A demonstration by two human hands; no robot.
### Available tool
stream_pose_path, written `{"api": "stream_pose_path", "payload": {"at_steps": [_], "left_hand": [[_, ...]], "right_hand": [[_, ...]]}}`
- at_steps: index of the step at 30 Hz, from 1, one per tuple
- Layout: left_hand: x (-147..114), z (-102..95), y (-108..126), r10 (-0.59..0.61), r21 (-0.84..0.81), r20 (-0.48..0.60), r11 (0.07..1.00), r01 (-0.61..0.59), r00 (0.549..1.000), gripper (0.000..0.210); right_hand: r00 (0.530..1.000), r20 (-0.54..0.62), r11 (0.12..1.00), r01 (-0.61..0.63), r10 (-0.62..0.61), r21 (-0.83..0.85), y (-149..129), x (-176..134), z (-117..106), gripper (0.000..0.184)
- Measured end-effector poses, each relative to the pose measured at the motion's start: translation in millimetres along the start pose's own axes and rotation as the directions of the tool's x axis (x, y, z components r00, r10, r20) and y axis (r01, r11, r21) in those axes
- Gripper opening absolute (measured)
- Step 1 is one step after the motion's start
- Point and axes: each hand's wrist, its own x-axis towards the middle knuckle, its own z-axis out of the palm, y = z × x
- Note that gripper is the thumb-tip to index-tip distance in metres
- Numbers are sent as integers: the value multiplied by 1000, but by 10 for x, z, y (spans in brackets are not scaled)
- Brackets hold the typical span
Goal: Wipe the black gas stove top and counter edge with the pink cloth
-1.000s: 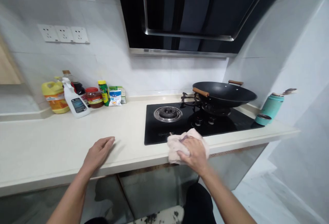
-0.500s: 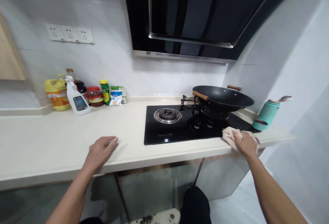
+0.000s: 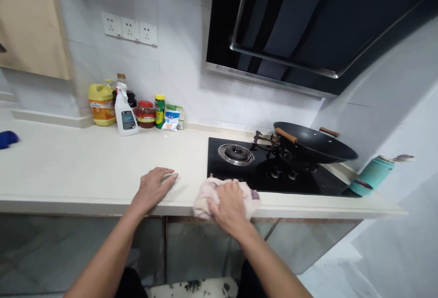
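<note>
My right hand (image 3: 230,204) presses a pale pink cloth (image 3: 201,201) onto the front strip of the white countertop (image 3: 78,163), at the left front corner of the black gas stove (image 3: 219,165). The cloth bunches under my fingers and overlaps the counter's front edge. To its left, my left hand (image 3: 153,188) rests on the counter with its fingers stretched out and nothing in them. A black wok (image 3: 315,145) with wooden handles sits over the right burner. The left burner (image 3: 237,153) is bare, its pot stand lying behind, near the wok.
Along the wall stand a yellow jug (image 3: 101,106), a white spray bottle (image 3: 125,115), a red-lidded jar (image 3: 146,114) and a green bottle (image 3: 159,112). Teal containers (image 3: 378,172) stand right of the stove. A range hood (image 3: 273,28) hangs above. Something blue (image 3: 8,138) lies far left.
My right hand has slid the cloth left along the counter's front, from the stove's right end to its left corner. My view has turned left; my left hand stays on the counter.
</note>
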Motion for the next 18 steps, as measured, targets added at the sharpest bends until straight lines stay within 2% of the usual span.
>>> {"api": "stream_pose_path", "payload": {"at_steps": [2,4,7,9,11,12,15,18], "left_hand": [[-11,-18,9,11,-74,-20,997,-12,1000,49],[-46,-56,42,28,-160,-102,986,-44,994,47],[-157,-130,151,55,-221,-233,969,-108,971,42],[-239,-158,242,74,-214,-242,969,-127,967,40],[-292,-143,324,108,-187,-176,972,-141,978,41],[-301,-118,359,135,-163,-124,975,-154,983,42],[-288,14,449,198,-18,77,980,-197,977,47],[-298,175,542,174,168,250,961,-220,953,62]], "right_hand": [[989,28,986,139,-142,91,-365,195,77,47],[962,68,950,248,-264,188,-584,424,137,49],[898,173,873,324,-405,365,-669,765,193,45],[855,205,814,342,-477,470,-611,914,195,39],[848,175,773,348,-501,530,-479,967,159,38],[863,143,770,343,-484,539,-382,961,126,38],[945,4,823,282,-326,494,57,868,-25,37],[980,-84,889,199,-181,412,692,687,-190,34]]}}
